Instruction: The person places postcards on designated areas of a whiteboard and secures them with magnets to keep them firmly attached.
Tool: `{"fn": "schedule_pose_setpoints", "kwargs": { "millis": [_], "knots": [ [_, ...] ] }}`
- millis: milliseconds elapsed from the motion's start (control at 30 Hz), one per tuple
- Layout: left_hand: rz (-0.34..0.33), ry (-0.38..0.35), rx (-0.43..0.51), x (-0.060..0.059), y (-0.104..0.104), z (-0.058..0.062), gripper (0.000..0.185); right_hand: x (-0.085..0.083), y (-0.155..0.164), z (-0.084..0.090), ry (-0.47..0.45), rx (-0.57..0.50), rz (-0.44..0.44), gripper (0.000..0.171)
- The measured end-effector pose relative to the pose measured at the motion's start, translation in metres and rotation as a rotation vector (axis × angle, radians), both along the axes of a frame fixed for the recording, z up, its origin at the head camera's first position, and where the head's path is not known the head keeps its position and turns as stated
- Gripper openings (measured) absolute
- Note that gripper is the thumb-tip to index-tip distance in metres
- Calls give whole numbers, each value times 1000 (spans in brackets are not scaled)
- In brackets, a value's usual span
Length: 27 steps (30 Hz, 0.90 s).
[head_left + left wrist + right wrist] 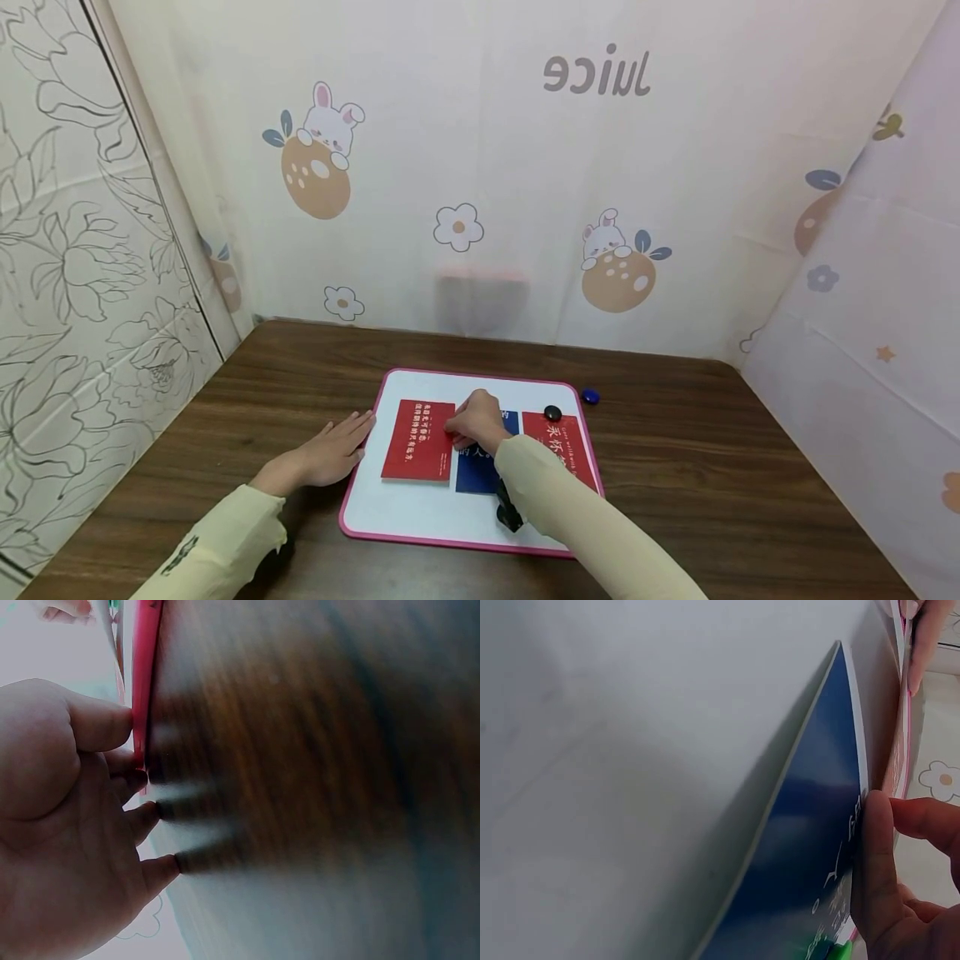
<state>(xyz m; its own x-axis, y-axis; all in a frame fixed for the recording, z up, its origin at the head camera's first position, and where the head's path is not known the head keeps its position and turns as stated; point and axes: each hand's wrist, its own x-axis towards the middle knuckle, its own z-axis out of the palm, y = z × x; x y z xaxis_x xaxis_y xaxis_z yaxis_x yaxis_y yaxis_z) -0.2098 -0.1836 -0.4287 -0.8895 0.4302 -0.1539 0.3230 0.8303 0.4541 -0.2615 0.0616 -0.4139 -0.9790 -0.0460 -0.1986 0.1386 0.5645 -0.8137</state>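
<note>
Sleeve [592,512], right hand [482,418], blue card [474,477] partly hidden

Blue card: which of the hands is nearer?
Right: the right hand is at the upper part of the blue card; the left hand touches the left edge of the whiteboard.

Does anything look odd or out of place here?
A round blue piece lies on the table, just off the whiteboard, while a black one sits at the top edge of the right red card. Also, "Juice" on the curtain reads backwards.
</note>
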Motion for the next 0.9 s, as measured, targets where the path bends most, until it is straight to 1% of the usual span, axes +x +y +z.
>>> {"fn": "schedule_pose_setpoints", "kwargs": {
  "millis": [500, 733, 900],
  "knots": [
    [3, 0, -6, 0, 0, -1, 60, -1, 2, 3, 13, -8, 36, 16],
    [11, -5, 3, 1, 1, 0, 60, -2, 7, 15, 23, -26, 38, 14],
    [15, -1, -5, 1, 2, 0, 60, -6, 15, 23, 55, -26, 35, 12]
  ]
}}
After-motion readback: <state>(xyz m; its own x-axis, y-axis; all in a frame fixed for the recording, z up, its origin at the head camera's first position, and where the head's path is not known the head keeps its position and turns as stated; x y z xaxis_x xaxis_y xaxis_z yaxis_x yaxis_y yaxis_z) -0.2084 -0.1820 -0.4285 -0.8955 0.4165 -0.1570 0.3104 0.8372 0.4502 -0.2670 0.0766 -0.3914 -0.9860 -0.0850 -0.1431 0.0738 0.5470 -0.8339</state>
